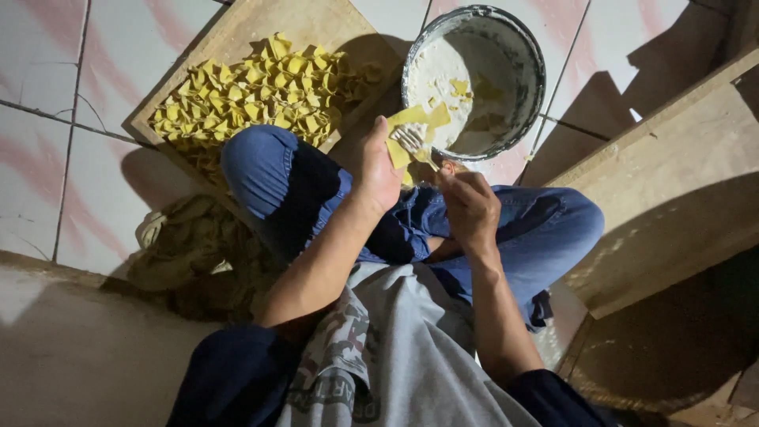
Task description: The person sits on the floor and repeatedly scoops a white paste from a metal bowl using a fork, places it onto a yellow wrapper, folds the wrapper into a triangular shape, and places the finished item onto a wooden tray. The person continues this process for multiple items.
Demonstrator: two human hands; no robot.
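Person is sitting cross-legged on a tiled floor (47, 71), filling a yellow wrapper (411, 126) by hand.

Left hand (378, 170) is cupped under the wrapper, fingers curled around its lower edge, holding it flat and open just above the knee. Right hand (468, 207) is closed around the handle of a fork (413, 144), tines resting on the wrapper's centre. Whether the tines are carrying filling is too small to tell.

Judgement on doing this well: the fork load should be kept small and dead centre, the wrapper edges should stay clean so they seal, and the left palm should be supporting the sheet so it isn't tearing under the tines.

Around:
- metal bowl (528, 47) with pale filling is sitting just beyond the hands, a few yellow scraps lying in it; near, easy reach.
- wooden board (229, 39) at the left is carrying a pile of folded wrappers (261, 91), touching each other, packed tight.
- crumpled cloth (194, 245) is lying beside the left knee.
- A second wooden plank (672, 190) is lying at the right.

In the way: the left knee in jeans (277, 178) is sitting between the hands and the board, so anything going there is passing over it. Hard shadows are covering the right side.
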